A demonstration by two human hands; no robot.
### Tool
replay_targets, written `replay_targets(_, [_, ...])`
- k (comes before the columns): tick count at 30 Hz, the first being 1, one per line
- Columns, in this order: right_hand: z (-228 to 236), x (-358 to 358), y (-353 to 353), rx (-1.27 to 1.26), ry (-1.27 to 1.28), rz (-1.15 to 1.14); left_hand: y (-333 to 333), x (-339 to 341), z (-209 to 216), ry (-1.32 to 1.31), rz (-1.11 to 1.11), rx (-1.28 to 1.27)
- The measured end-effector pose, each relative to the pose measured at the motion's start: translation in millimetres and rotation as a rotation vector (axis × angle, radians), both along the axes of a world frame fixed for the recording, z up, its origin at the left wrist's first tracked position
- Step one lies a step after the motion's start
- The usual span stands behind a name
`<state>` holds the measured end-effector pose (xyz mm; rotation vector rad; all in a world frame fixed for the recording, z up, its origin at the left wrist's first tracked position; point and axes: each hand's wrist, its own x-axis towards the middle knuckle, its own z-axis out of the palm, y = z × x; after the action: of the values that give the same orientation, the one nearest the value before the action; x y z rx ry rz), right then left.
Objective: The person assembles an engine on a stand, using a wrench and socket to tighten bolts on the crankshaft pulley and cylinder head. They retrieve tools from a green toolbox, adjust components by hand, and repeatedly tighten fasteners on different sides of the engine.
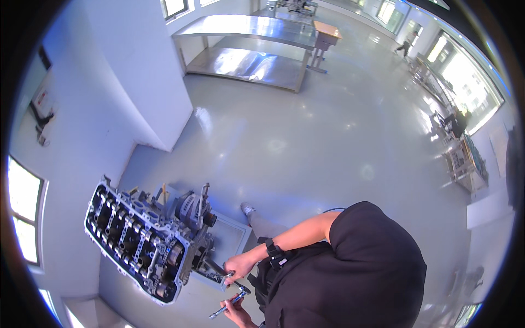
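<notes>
My right hand (239,268), with a black band on its wrist, is closed around the handle of a ratchet wrench (244,290). Just below it, my left hand (236,314) has its fingers closed on a thin metal extension bar (220,312) that seems to meet the ratchet's head; its far end looks like a socket. Both hands are in front of my body, to the right of an engine (134,240). The engine's top is uncovered, with camshafts (123,221) and a chain end showing. An alternator-like round part (190,208) sits on its far side.
The engine rests on a stand with a grey tray-like base (240,229); my shoe (248,208) is beside it. A steel two-level bench (246,33) stands far ahead, next to a small wooden-topped table (326,30). A white pillar (136,71) rises at the left. Equipment (465,161) lines the right wall.
</notes>
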<state>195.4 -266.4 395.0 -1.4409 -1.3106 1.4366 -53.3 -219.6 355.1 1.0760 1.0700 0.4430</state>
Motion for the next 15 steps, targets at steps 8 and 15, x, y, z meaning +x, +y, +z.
replay_targets(8, [19, -8, 16, 0.088, -0.064, 0.108, -26, -8, 3, -0.261, 0.258, 0.005])
replay_targets(15, [42, -27, 18, 0.576, -0.263, 0.370, -20, 17, -2, -0.483, 0.530, -0.250])
